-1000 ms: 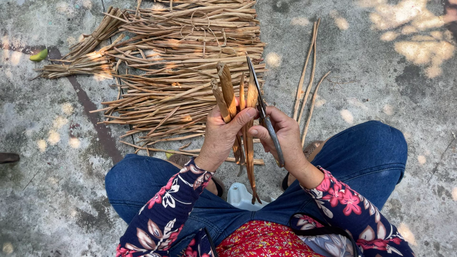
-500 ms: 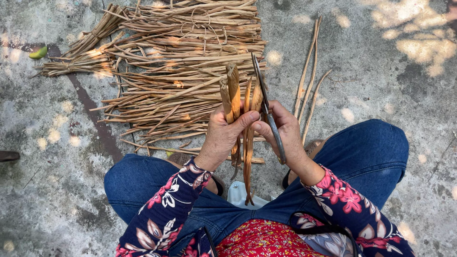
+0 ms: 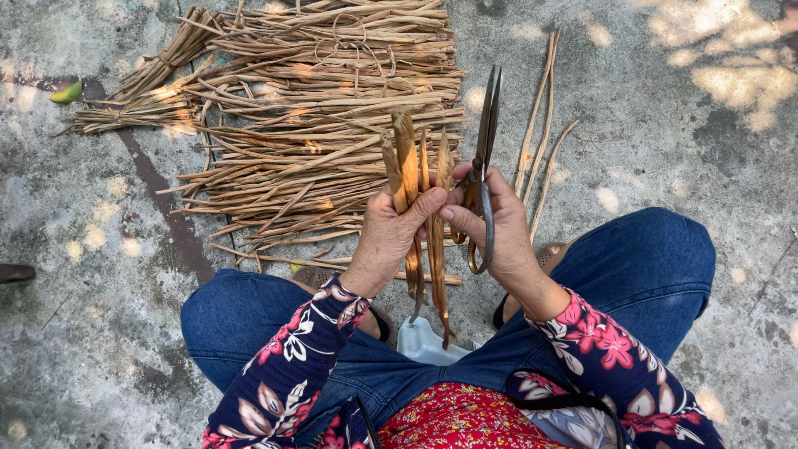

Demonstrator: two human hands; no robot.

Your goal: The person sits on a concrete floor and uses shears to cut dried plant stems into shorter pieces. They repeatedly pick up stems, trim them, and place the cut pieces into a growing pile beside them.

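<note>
The left hand (image 3: 389, 237) has its fingers curled tight around a small bunch of dried stalks (image 3: 420, 208), thumb pressed across the front; the stalks stand upright between the knees, tips fanned above the fist and tails hanging toward the lap. The right hand (image 3: 499, 224) touches the same bunch with its thumb while its other fingers are closed on the looped handle of dark metal shears (image 3: 485, 158), whose long blades point up and lie nearly together.

The stalks look flat, fibrous and brittle, tan to orange-brown, some split lengthwise.

Judging by the ground, most of the work is left: a large pile of stalks (image 3: 316, 133) lies on the concrete ground (image 3: 665, 150) ahead of the knees, reaching its far edge, with tied bundles (image 3: 141, 100) at the pile's left. Only a few thin strips (image 3: 540, 141) lie apart to the right. A green leaf (image 3: 66, 91) sits near the far left edge. A pale plastic object (image 3: 424, 342) shows below the hands.
</note>
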